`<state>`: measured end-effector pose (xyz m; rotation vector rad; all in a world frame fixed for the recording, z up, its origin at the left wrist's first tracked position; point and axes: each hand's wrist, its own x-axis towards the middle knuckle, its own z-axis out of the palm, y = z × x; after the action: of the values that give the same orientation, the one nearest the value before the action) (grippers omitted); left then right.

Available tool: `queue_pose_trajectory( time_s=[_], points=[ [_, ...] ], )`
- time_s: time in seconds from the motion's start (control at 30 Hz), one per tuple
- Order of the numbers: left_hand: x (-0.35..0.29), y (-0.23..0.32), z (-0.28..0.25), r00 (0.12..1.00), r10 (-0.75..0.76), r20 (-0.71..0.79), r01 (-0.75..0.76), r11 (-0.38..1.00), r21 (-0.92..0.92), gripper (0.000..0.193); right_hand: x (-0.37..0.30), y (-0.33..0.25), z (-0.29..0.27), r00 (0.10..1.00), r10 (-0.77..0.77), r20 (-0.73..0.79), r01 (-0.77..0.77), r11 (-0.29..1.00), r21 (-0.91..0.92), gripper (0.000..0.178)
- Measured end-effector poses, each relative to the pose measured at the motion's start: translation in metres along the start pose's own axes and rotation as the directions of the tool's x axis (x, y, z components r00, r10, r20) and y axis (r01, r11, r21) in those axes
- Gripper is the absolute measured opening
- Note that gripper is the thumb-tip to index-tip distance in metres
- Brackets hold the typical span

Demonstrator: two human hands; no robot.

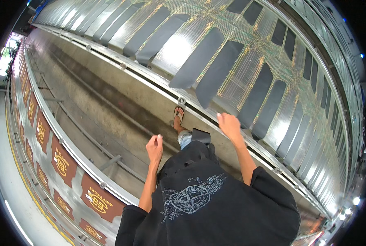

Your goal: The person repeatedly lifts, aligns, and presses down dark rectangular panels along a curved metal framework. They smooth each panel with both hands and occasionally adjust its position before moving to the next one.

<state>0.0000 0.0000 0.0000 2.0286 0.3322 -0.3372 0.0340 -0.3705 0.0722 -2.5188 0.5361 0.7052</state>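
My left hand [154,147] hangs over the aisle with its fingers curled in, and nothing shows in it. My right hand [229,124] is at the metal rail [181,101] of the right-hand table, its fingers also curled and no object visible in them. Just beyond that hand lie dark grey cut panels [220,67] in pairs on the shiny tabletop. The nearest of them, a grey panel [261,92], lies close past my fingers. Whether my right hand touches the rail or a panel, I cannot tell.
Along the left runs another long table rail [78,164], with brown panels [62,162] bearing yellow printed emblems. Under it is a metal frame bar [111,162]. My sandalled foot [178,115] stands on the concrete floor [121,96] between the tables. Thin coloured lines mark the right tabletop.
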Motion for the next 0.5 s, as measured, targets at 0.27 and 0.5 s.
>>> queue_pose_trajectory(
  time_s=[0.27,0.5],
  points=[
    [0.212,0.162,0.017,0.668,0.691,0.277,-0.743,0.637,0.204,0.018,0.083,-0.102,0.038,0.861,-0.174,-0.478,0.327,0.909,0.258,0.034],
    [0.3,0.157,0.044,0.757,0.561,0.336,-0.653,0.672,0.35,0.019,0.09,-0.059,0.049,0.818,0.374,-0.437,-0.115,0.85,0.514,0.02]
  ],
)
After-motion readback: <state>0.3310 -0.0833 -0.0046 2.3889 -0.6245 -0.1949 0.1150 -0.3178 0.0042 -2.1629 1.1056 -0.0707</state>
